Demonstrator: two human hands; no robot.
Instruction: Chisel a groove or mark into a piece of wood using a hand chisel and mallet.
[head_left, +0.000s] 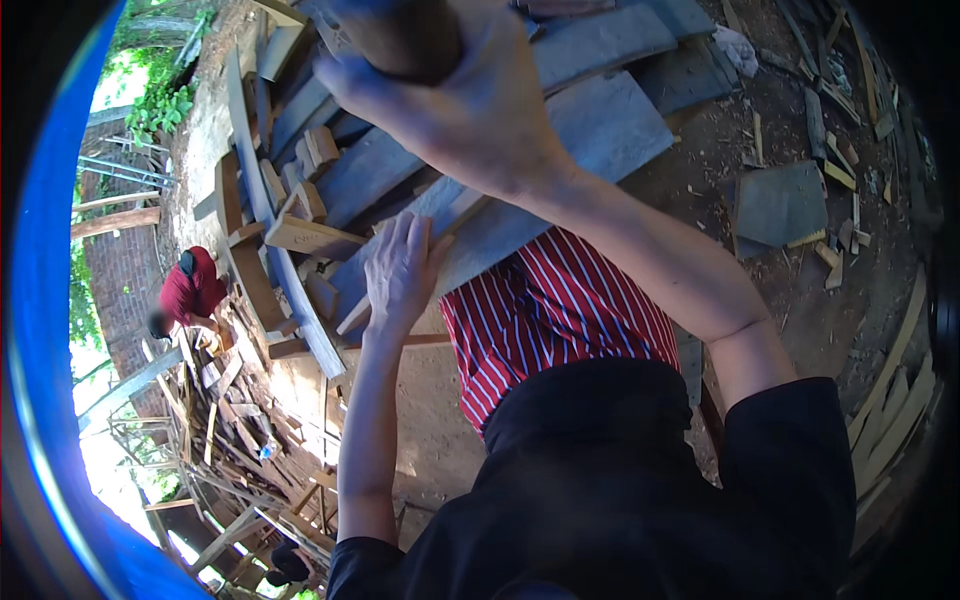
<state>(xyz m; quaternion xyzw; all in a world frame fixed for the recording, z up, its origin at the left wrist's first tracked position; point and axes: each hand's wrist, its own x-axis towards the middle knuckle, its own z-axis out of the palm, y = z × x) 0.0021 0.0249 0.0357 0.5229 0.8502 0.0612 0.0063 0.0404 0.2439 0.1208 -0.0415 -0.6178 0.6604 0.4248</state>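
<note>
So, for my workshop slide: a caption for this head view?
Left hand steadies a thin pale wooden strip on grey planks while the raised right hand grips a dark rounded handle.

We note a square grey board (778, 203) lying flat on the bare earth to the right, with short wood offcuts (838, 250) scattered just beside it and a run of long planks (895, 400) stacked along the right rim. To the left we record a heap of loose timber scraps (235, 420) and, beside it, another person in a dark red shirt (190, 290) bent over the pile in front of a brick wall (125, 270). Green foliage (160, 100) shows above that wall, and a blue curved edge (45, 300) borders the far left of the view.
</note>
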